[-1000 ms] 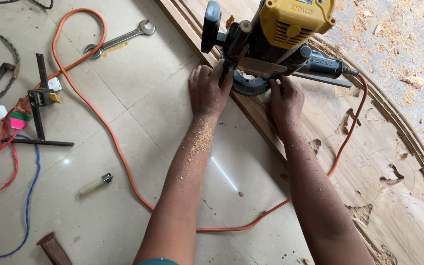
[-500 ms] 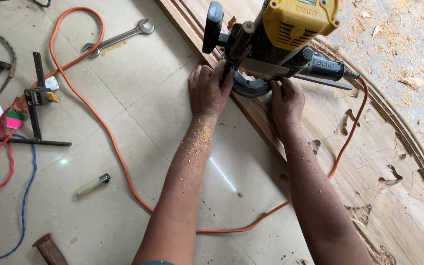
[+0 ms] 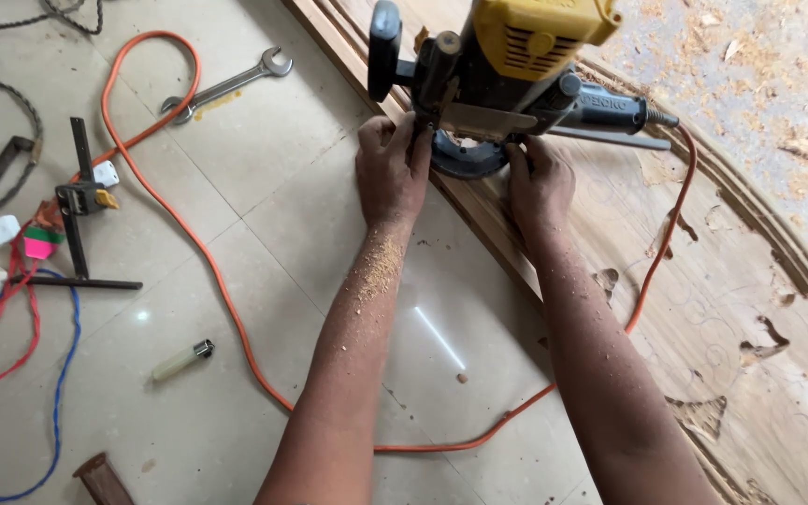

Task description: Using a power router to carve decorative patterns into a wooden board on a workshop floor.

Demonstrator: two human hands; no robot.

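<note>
Yellow-topped router (image 3: 507, 75) is gripped at its base by both hands on the carved wooden panel (image 3: 750, 309), at 12 o'clock.
Left hand (image 3: 393, 168) and right hand (image 3: 540, 182) are closed on the base; an orange cable (image 3: 198, 248) is looped across the tiled floor (image 3: 236, 374) at 9 o'clock, a spanner (image 3: 226, 86) lying at 11.

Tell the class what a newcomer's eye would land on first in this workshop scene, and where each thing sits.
The yellow power router at top centre stands out, resting on the carved wooden panel that fills the right side. The left hand and right hand press at its round base. An orange cable loops across the tiled floor, past a spanner at upper left.
</note>
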